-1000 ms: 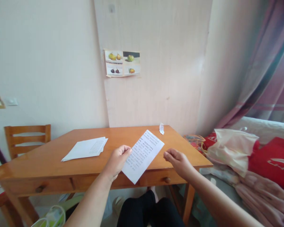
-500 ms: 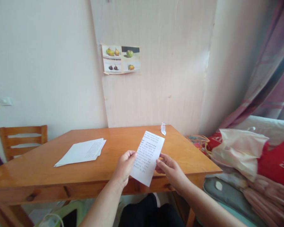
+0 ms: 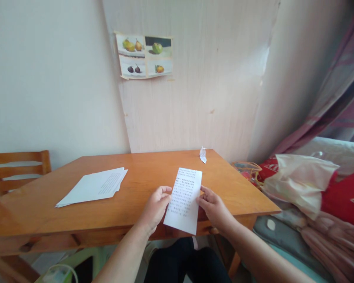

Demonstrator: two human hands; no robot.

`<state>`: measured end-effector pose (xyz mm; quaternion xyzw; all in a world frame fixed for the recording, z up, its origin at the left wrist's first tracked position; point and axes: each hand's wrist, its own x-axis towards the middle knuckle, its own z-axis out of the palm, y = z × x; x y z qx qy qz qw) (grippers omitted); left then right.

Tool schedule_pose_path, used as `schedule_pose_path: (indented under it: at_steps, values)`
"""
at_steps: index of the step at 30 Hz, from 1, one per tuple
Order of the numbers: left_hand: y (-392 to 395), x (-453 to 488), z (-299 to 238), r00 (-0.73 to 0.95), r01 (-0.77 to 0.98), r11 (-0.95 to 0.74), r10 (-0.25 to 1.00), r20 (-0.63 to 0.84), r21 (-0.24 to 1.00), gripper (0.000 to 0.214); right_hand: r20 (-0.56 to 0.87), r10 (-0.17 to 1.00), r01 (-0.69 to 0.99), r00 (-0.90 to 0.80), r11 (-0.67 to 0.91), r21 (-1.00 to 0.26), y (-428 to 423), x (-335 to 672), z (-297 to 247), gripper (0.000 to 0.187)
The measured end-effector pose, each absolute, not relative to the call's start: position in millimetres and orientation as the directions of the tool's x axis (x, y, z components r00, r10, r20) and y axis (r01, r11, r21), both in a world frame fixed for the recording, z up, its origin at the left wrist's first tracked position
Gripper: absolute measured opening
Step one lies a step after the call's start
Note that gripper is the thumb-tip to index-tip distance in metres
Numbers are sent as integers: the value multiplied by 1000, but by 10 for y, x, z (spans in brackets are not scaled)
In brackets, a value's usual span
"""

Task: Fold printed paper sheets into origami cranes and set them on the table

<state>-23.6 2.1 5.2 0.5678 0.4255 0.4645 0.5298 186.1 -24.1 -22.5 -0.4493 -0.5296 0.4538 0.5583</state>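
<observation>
A narrow sheet of printed paper point(image 3: 184, 200), possibly folded, is held up over the front edge of the wooden table point(image 3: 141, 173). Its lines of text face me, and it tilts slightly. My left hand point(image 3: 157, 206) pinches its left edge between thumb and fingers. On the opposite edge, my right hand point(image 3: 212, 206) grips the paper the same way, with some fingertips hidden behind it. To the left on the tabletop lies a small stack of white sheets point(image 3: 91, 186), the top one partly printed. A small folded paper piece point(image 3: 203, 155) stands near the back edge.
A wooden chair point(image 3: 19, 169) is at the table's left end. Right of the table are a white plastic bag point(image 3: 301, 181), red bags point(image 3: 346, 196) and a grey case point(image 3: 286, 239). A fruit picture sheet point(image 3: 144, 55) hangs on the wall board behind.
The printed paper has turned to stand more upright, with both hands still on its edges. My view has shifted, so the wall picture appears higher and further left.
</observation>
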Motion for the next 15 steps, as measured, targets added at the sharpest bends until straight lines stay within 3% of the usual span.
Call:
schedule_pose_path:
  at_steps: [8,12,15]
  values:
    - [153,-275,3,346,100,-234,919,187,967,31,69,998,-86,2,69,-994,-255,1896,-36,50]
    - [207,-295,-36,418,148,-357,868,268,922,25,4,1000,-127,-17,2,-992,-259,1924,22,57]
    - [230,-322,-42,415,288,-471,846,334,834,18,-44,999,-95,28,-41,-995,-242,1963,10,65]
